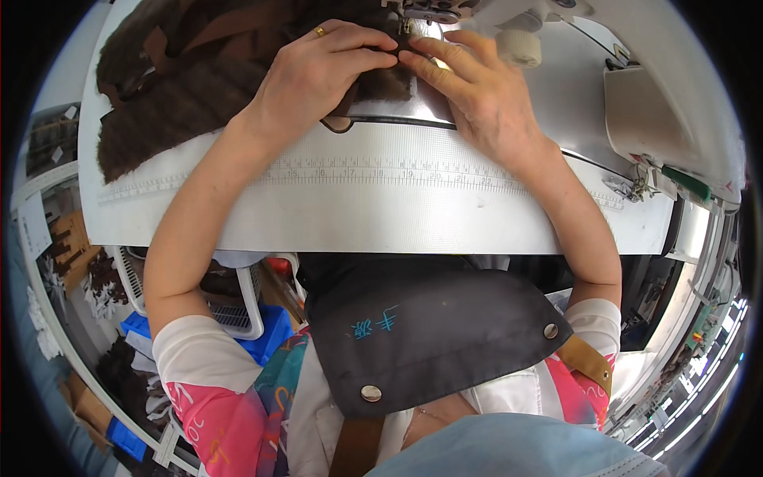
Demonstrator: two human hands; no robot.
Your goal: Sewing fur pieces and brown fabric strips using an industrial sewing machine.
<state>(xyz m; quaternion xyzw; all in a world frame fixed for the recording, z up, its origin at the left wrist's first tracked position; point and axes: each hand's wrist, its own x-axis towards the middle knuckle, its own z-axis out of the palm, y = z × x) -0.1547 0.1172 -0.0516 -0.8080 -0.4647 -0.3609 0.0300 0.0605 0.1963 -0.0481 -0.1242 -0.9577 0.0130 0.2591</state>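
Observation:
A dark brown furry fabric piece (167,135) lies over the left of the sewing table and reaches under the sewing machine's presser foot (406,25). My left hand (314,75) has thumb and forefinger closed on the fabric's edge just left of the foot. From the other side, my right hand (485,91) pinches the same edge, its thumb tip close to my left fingertips. A ring shows on my left hand. The exact fold between the fingertips is too dark and small to make out.
The white table (381,222) has a printed ruler strip along it. The sewing machine's pale body (675,103) curves over the right side, with a white round knob (520,49) beside my right hand. Below left stand a white basket (250,306) and a blue bin (270,338).

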